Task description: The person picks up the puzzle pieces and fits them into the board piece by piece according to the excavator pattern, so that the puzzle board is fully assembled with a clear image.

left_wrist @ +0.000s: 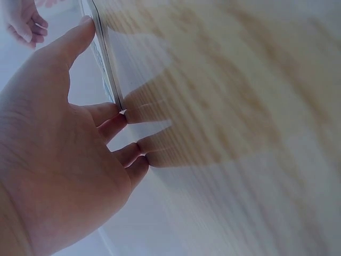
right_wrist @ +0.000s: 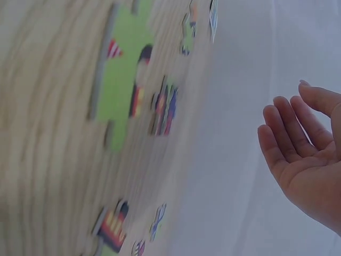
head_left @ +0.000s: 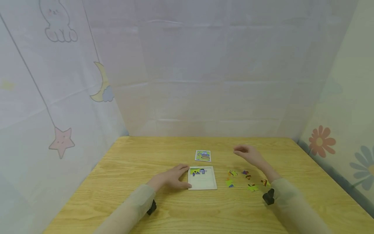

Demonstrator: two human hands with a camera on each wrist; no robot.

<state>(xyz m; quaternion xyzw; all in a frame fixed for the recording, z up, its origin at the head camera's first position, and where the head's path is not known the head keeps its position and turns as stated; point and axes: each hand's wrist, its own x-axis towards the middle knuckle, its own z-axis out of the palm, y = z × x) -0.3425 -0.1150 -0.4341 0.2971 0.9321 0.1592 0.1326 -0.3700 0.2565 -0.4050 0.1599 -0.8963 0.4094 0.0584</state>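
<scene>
A white puzzle tray point(head_left: 203, 182) lies flat on the table, with a few joined pieces point(head_left: 198, 171) in its upper left part. Along the tray's left edge rests my left hand point(head_left: 173, 177), thumb at the near corner and fingers by the far corner. The left wrist view shows that hand point(left_wrist: 69, 138) with its thumb touching the tray's rim and its fingertips on the table. My right hand point(head_left: 248, 154) is raised above the table, beyond the loose pieces. In the right wrist view, that hand point(right_wrist: 309, 138) has loosely bent fingers and nothing in it.
Several loose puzzle pieces lie right of the tray, among them a green one point(head_left: 253, 187) and an orange-green one point(head_left: 232, 173). A small picture card point(head_left: 203, 156) lies behind the tray. Printed cloth point(head_left: 187, 71) hangs behind the wooden table point(head_left: 163, 146) and at both sides.
</scene>
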